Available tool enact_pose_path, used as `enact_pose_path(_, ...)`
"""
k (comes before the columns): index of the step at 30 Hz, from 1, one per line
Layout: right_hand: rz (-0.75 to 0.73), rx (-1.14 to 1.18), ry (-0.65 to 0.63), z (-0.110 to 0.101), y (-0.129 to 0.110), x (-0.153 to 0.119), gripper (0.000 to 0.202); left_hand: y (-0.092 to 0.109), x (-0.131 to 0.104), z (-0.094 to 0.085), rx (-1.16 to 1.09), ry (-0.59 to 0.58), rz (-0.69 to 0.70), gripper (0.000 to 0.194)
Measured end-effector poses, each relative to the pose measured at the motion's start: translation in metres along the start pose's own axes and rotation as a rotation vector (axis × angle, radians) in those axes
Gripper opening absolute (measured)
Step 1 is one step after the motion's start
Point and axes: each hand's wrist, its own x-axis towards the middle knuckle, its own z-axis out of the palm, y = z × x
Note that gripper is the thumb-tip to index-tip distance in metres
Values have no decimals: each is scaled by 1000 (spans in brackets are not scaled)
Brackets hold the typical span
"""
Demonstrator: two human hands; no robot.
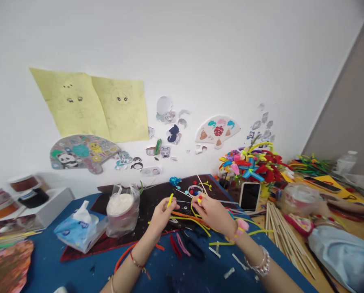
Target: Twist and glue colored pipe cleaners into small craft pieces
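Observation:
My left hand [163, 212] is closed in a pinch on a short yellow pipe cleaner [170, 200], its end sticking up above the fingertips. Level with it, a little to the right, my right hand [211, 213] has its fingers pinched round a small red and yellow piece [200, 199]; its exact kind is too small to make out. Orange pipe cleaners [188, 215] and yellow ones run beneath both hands on a dark mat [108, 209]. Black-handled pliers or cutters [195, 247] lie below the hands, beside short red [175, 246] and pink [182, 245] pipe cleaners.
At left are a tissue pack [78, 232] and a bagged tub [121, 207]. A phone [249, 196] leans before a bunch of pipe-cleaner flowers [249, 162]. Wooden sticks [284, 236] lie at right, near another person's hand [337, 200]. Paper fans lean at the wall.

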Motion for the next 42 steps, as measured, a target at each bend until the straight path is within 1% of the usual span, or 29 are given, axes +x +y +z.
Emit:
enact_pose_path(1,6,-10,18,-1,0,0,23,0,1,-2,-25,-5,-16,37)
enact_pose_path(2,23,-18,38,-2,2,0,23,0,2,-5,-45,1,-28,38)
enact_pose_path(5,102,38,125,-11,12,1,24,-7,12,-21,-73,84,-45,39)
enact_pose_path(7,152,168,182,-18,18,1,22,-14,20,-33,-56,168,-39,32)
enact_pose_path(8,177,246,189,-20,19,1,22,-17,24,-38,-43,203,-31,29)
enact_pose_path(10,225,400,150,-24,18,2,23,-19,28,-40,-20,228,-15,37)
enact_pose_path(11,248,466,113,-24,15,2,24,-16,27,-37,-16,206,-10,42)
enact_pose_path(13,291,574,36,-25,7,2,24,-5,18,-26,-24,101,-7,41)
enact_pose_path(15,323,657,-34,-25,-3,1,24,14,4,-11,-50,-38,4,37)
enact_pose_path(17,326,730,-101,-26,-13,0,24,35,-12,2,-72,-104,23,34)
enact_pose_path(18,317,764,-129,-26,-17,-1,24,44,-18,7,-88,-103,38,31)
enact_pose_path(20,299,818,-176,-26,-22,-2,24,56,-26,10,-136,-57,88,23)
enact_pose_path(22,298,849,-217,-26,-23,-3,25,60,-27,9,-172,-7,117,19)
enact_pose_path(25,292,829,-256,-28,-20,-3,25,56,-23,1,-222,54,126,18)
enact_pose_path(28,268,726,-237,-34,-15,-2,23,53,-17,-8,-292,104,126,20)
enact_pose_path(32,185,582,-199,-38,-13,-4,25,58,-14,-17,-376,105,88,22)
enact_pose_path(36,60,512,-229,-40,-13,-6,28,67,-14,-24,-364,40,49,25)
enact_pose_path(40,-36,480,-292,-44,-12,-7,29,73,-13,-34,-308,-109,-33,25)
enact_pose_path(42,-70,485,-308,-45,-12,-7,28,74,-14,-37,-329,-179,-76,24)
